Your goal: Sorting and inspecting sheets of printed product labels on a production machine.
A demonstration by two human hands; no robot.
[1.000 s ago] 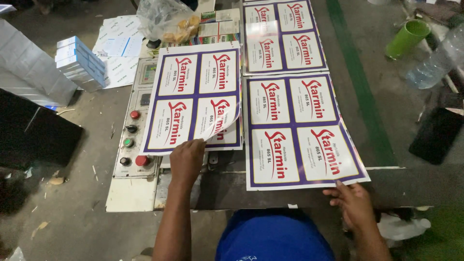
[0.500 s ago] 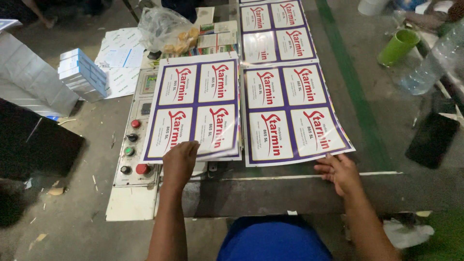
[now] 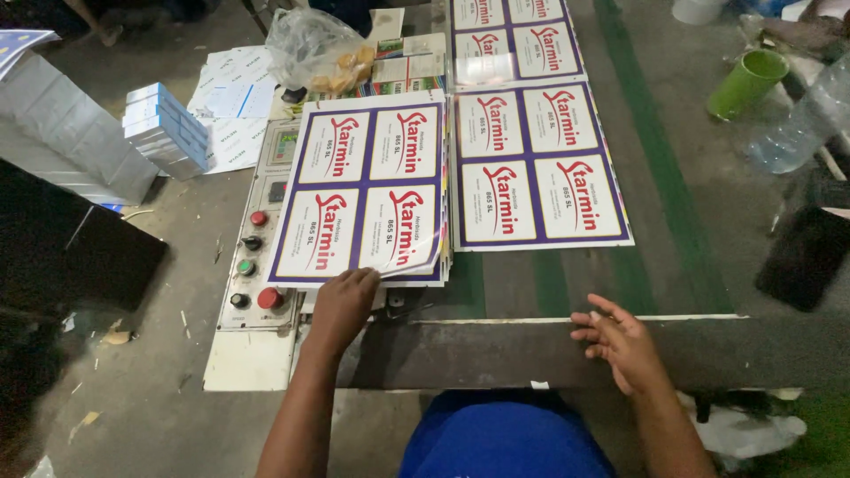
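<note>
Left hand (image 3: 343, 305) rests on the near edge of a stack of white printed label sheets with purple borders and red lettering (image 3: 365, 190), fingers curled together and pinching the lower edge of the top sheet, which is lifted slightly at its near right corner. The stack lies on the machine bed, overlapping a grey control panel with red, green and black push-buttons (image 3: 252, 265); its long axis runs away from the person, and the red lettering reads along that axis. A single sheet of the same print (image 3: 536, 168) lies flat just to the right of the stack, almost touching it, long axis likewise running away from the person, on a dark belt with green stripes (image 3: 660, 177). Right hand (image 3: 620, 345) lies on the dark metal front rail (image 3: 478, 350), fingers loosely spread, holding nothing, apart from the single sheet. Further sheets (image 3: 513, 40) lie beyond. A green plastic cup (image 3: 746, 82) lies tipped at the far right, beside a clear plastic bottle (image 3: 801, 124). A stack of small blue-and-white boxes (image 3: 164, 128) stands at left.
</note>
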